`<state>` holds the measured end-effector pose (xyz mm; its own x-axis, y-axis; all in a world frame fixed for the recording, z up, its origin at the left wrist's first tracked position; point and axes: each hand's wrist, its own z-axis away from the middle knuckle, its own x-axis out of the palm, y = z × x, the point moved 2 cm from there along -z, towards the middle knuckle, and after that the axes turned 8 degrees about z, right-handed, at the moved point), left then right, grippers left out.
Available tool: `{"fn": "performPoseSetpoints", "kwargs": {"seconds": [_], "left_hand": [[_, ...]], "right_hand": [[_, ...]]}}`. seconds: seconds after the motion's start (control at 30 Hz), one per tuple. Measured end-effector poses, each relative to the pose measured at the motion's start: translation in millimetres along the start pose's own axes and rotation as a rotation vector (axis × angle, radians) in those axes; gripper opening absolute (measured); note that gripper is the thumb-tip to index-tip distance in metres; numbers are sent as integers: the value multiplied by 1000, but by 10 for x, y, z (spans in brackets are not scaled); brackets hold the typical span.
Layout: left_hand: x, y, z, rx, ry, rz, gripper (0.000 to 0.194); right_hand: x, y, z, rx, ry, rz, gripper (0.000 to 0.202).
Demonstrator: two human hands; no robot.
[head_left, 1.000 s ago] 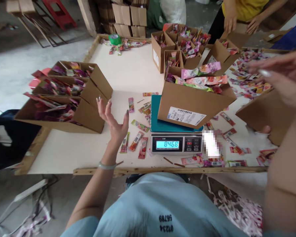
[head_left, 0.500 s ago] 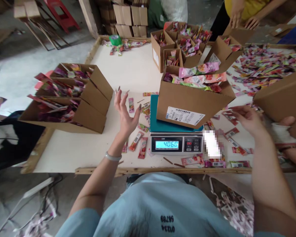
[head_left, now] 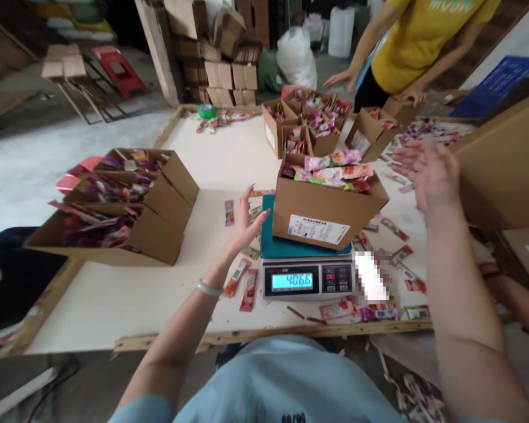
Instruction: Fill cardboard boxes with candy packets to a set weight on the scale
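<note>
A cardboard box [head_left: 324,205] packed with candy-coloured wrapped sticks stands on the teal plate of a digital scale [head_left: 308,281], whose display is lit. Pink and red sachets [head_left: 341,170] lie across its top. My left hand [head_left: 248,220] is just left of this box, fingers apart and holding nothing. Raised to the right of the box, my right hand [head_left: 432,173] has its fingers stretched out, a little blurred, with nothing visible in it. Loose sachets [head_left: 248,289] lie around the scale.
Three filled boxes [head_left: 158,211] stand at the left. More filled boxes [head_left: 271,134] are at the back, near a person in a yellow shirt [head_left: 405,53]. A large carton [head_left: 506,158] and another person's arm [head_left: 518,299] are at right. Green tape [head_left: 206,111] lies at the far edge.
My left hand has moved right, closer to the box on the scale. My right hand has risen away from the loose sachets. The yellow-shirted person's hands have moved apart.
</note>
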<state>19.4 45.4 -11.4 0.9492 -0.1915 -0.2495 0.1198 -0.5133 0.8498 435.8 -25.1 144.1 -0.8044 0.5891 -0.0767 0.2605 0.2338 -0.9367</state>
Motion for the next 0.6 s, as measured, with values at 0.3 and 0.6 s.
{"fn": "performPoseSetpoints", "kwargs": {"seconds": [0.3,0.6], "left_hand": [[212,145,-309,15,-247,213,115],[362,-109,-301,-27,-403,114,124]], "right_hand": [[739,-387,-334,-113,-450,385,36],[-605,-513,967,-442,299,869,25]]}}
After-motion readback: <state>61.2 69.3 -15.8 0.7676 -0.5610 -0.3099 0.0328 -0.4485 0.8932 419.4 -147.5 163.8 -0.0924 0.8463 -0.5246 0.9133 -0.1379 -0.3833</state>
